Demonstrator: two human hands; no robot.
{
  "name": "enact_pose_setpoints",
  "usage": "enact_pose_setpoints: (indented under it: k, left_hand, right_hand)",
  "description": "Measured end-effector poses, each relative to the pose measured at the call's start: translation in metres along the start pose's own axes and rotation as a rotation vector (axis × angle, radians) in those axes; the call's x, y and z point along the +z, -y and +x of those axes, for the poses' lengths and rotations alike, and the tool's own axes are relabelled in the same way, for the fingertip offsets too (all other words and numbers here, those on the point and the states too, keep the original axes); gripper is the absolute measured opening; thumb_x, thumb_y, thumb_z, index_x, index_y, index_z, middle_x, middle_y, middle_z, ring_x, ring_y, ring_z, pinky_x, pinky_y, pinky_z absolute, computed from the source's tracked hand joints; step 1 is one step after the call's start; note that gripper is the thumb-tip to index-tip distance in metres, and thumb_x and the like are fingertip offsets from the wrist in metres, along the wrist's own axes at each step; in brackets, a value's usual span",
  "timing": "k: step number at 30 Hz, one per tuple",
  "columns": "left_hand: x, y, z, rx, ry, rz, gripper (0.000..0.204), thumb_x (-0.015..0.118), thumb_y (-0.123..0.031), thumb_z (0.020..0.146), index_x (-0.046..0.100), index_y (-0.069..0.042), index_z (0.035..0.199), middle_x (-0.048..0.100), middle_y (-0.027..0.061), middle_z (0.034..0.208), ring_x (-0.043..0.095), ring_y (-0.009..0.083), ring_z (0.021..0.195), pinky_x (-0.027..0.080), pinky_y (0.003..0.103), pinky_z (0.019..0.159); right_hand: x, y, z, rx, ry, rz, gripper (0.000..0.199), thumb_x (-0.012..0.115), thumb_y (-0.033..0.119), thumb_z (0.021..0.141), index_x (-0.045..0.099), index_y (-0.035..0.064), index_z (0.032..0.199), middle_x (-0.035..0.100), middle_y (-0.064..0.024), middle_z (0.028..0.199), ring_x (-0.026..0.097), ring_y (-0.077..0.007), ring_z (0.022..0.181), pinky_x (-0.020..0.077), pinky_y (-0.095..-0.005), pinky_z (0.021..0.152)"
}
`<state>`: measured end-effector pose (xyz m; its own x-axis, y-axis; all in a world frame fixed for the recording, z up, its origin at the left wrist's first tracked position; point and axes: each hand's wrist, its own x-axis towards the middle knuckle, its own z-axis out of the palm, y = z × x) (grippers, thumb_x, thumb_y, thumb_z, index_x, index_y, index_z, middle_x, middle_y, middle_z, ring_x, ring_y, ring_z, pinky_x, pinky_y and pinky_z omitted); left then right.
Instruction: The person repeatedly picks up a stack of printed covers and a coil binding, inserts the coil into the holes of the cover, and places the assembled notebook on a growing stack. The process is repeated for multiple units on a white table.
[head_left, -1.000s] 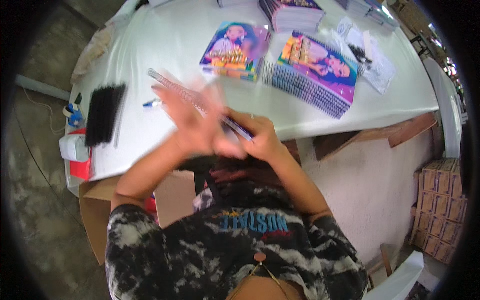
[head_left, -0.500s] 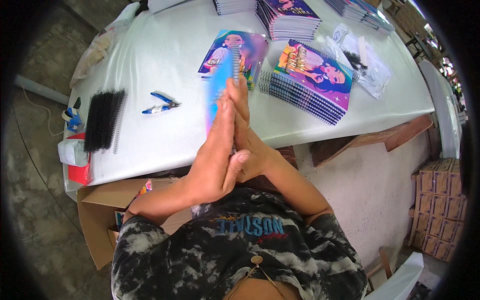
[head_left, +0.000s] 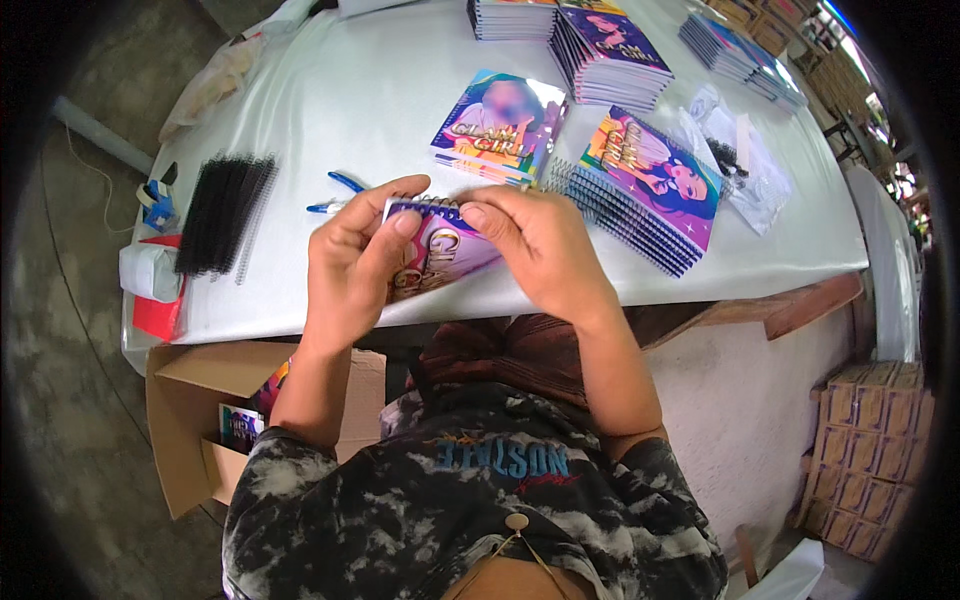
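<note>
Both hands hold a spiral notebook (head_left: 452, 262) with a colourful purple and pink cover, above the table's near edge. Its dark wire binding runs along the upper edge. My left hand (head_left: 362, 255) pinches the left end of that edge, thumb on the cover. The thumb and fingers of my right hand (head_left: 540, 245) press on the binding further right, hiding part of it. Just beyond my left hand lie blue-handled cutting pliers (head_left: 347, 181), partly covered by it. Some similar notebooks (head_left: 498, 122) lie beyond my hands, and a stack of spiral notebooks (head_left: 650, 185) sits to the right.
A bundle of black binding coils (head_left: 225, 215) lies on the white-covered table (head_left: 290, 270) at left, near a blue tape dispenser (head_left: 158, 207). Tall notebook stacks (head_left: 612, 70) stand at the back. Clear plastic bags (head_left: 755, 185) lie right. Below left is an open cardboard box (head_left: 175, 435).
The notebook has gone from upright and edge-on between my pressed palms to tilted, cover showing and binding up. My hands have moved apart and now grip along the binding.
</note>
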<state>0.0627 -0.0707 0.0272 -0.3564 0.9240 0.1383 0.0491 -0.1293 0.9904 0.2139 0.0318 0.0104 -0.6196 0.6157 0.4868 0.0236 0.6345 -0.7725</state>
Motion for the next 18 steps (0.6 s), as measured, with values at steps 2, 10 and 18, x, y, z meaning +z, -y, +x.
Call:
enact_pose_setpoints:
  k: [2,10,18]
  left_hand:
    - [-0.003,0.012,0.010,-0.002,-0.105,-0.045,0.022,0.060,-0.010,0.086,0.062,0.004,0.103,0.063,0.0017,0.076,0.052,0.0026,0.061,0.041,0.016,0.054]
    - [-0.009,0.007,0.019,0.007,0.041,-0.321,0.019,0.060,-0.007,0.085,0.063,0.002,0.101,0.064,0.0079,0.091,0.059,0.0089,0.079,0.049,0.023,0.071]
    - [-0.017,-0.013,0.031,0.115,0.180,-0.134,0.007,0.057,0.003,0.077,0.059,0.000,0.083,0.057,0.0017,0.077,0.050,0.0048,0.066,0.042,0.020,0.061]
  right_hand:
    - [-0.003,0.002,0.004,0.074,0.013,0.056,0.023,0.060,0.023,0.084,0.063,0.0003,0.087,0.063,-0.0141,0.072,0.060,-0.0263,0.061,0.0443,-0.0326,0.057]
    - [-0.006,0.014,0.017,0.114,-0.013,0.185,0.019,0.064,0.016,0.080,0.064,-0.0012,0.089,0.065,-0.0122,0.074,0.060,-0.0158,0.065,0.0455,-0.0276,0.061]
    - [0.006,0.011,0.019,0.192,-0.104,0.425,0.019,0.073,-0.004,0.064,0.060,-0.0010,0.077,0.063,-0.0070,0.077,0.061,-0.0126,0.072,0.0485,-0.0262,0.068]
